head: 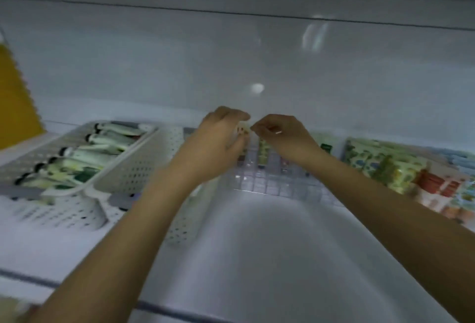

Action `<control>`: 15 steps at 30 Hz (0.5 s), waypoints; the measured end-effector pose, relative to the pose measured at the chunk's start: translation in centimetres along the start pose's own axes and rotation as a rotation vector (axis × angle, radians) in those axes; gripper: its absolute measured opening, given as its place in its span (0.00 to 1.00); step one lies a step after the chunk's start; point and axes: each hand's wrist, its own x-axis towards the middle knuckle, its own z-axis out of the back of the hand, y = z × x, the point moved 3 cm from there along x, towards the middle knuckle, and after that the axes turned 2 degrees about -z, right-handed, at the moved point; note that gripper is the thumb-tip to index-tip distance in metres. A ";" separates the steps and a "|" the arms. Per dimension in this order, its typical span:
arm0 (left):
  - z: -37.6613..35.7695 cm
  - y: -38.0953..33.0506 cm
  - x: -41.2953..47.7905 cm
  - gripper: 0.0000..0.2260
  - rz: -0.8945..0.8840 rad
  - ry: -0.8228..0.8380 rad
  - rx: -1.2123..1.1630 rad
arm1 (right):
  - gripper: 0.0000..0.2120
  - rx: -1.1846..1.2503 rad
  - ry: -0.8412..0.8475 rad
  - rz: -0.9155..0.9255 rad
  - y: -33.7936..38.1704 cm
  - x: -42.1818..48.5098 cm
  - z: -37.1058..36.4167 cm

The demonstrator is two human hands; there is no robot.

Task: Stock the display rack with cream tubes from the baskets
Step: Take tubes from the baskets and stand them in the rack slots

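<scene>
A clear plastic display rack [272,183] with small square cells stands on the white table at centre. A few tubes [262,151] stand upright in its far cells. My left hand [218,142] and my right hand [282,137] meet above the rack's far side and together hold a small pale cream tube [243,129] between their fingertips. Left of the rack, a white perforated basket [133,168] holds several cream tubes [84,153] with black caps lying side by side. The frame is blurred.
A second white perforated basket [180,219] lies between the first basket and the rack. Colourful patterned boxes [401,165] stand at the right. A yellow object [15,96] hangs at the far left. A white wall rises behind the table.
</scene>
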 end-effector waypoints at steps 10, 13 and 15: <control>2.1 11.5 -5.8 0.23 0.406 0.831 0.031 | 0.13 -0.159 0.658 0.152 5.9 1.4 -10.5; 1.1 13.2 -5.8 0.24 0.443 0.947 0.051 | 0.19 -0.381 0.856 0.113 6.7 2.0 -12.3; 0.4 14.1 -5.6 0.23 0.478 0.953 0.022 | 0.23 -0.499 0.909 0.065 6.7 2.4 -12.9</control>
